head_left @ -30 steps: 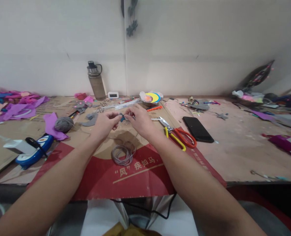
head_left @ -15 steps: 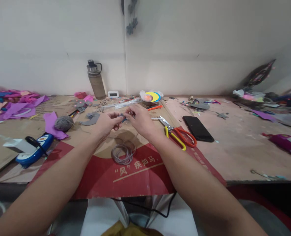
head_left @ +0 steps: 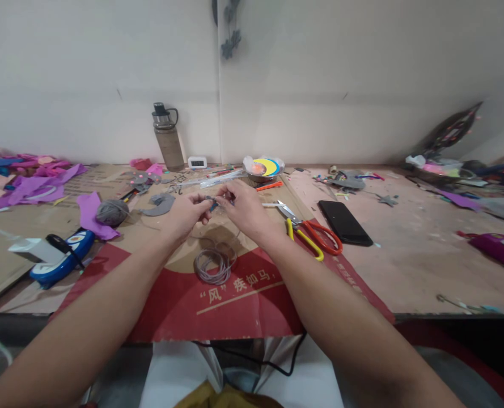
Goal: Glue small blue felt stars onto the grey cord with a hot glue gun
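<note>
My left hand (head_left: 189,214) and my right hand (head_left: 245,208) meet over the cardboard, fingertips pinched from both sides on a small grey-blue piece (head_left: 213,203). The fingers cover most of it, so its exact kind does not show. Below the hands lies a loose coil of grey cord (head_left: 212,267), on the red printed part of the cardboard (head_left: 170,317). A crescent-shaped grey cutout (head_left: 158,206) rests just left of my left hand. To the right of my right wrist are red-handled scissors (head_left: 323,237) and a yellow-handled tool (head_left: 306,243).
Further left sit a ball of grey yarn (head_left: 112,212), purple felt (head_left: 90,209) and a blue power strip (head_left: 62,263). A bottle (head_left: 169,144) and a bowl (head_left: 258,177) stand along the wall. At right are a black phone (head_left: 345,222) and a magenta tool (head_left: 492,249).
The fingers have shifted only slightly around the small grey-blue piece. The whole view has moved a little, and the things on the table lie as before.
</note>
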{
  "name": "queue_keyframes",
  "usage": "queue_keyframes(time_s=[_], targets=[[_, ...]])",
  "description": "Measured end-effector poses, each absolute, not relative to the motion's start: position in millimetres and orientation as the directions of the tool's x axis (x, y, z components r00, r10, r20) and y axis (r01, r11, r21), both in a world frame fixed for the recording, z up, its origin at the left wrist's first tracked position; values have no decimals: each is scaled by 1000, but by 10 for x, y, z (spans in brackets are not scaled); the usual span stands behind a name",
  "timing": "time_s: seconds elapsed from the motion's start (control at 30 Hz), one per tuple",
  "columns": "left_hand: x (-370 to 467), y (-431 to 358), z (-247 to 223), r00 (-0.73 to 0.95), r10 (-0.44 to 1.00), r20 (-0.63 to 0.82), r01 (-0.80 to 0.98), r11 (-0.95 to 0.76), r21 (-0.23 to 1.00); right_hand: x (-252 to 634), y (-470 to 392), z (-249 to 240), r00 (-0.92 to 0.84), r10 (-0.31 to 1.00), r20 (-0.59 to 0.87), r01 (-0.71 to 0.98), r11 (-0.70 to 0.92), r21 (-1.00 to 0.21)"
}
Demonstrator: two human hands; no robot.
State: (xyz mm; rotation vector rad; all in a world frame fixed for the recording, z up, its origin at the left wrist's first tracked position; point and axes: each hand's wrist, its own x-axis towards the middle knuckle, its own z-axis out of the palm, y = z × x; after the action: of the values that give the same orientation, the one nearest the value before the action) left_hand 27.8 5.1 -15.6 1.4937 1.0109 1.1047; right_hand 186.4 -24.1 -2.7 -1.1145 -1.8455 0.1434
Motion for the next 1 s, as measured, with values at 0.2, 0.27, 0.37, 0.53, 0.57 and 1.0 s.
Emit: queue_keyframes(time_s=[0.2, 0.27, 0.37, 0.53, 0.57, 1.0], targets=[[279, 49, -87, 94, 980, 173, -78, -166, 983, 1817, -265, -9, -167, 771, 614, 655, 552, -516], [257, 57, -69, 62, 981, 185, -121, -176, 977, 1842, -259, 10, -190, 813, 550, 688, 510, -516], [234, 59, -49, 55, 977, 206, -169, -194, 966, 1973, -234, 21, -67, 893, 445, 812, 308, -496], [240, 53, -33, 51, 975, 216, -213, -201, 956, 2231, -183, -119, 190, 969, 157, 943, -135, -303], [243, 54, -35, 53, 975, 217, -223, -200, 954, 2250, -174, -164, 173, 982, 81, 947, -143, -289], [204, 54, -19, 78, 991, 106, -296, -79, 952, 2372, -109, -307, 201, 977, -74, 826, -209, -523]])
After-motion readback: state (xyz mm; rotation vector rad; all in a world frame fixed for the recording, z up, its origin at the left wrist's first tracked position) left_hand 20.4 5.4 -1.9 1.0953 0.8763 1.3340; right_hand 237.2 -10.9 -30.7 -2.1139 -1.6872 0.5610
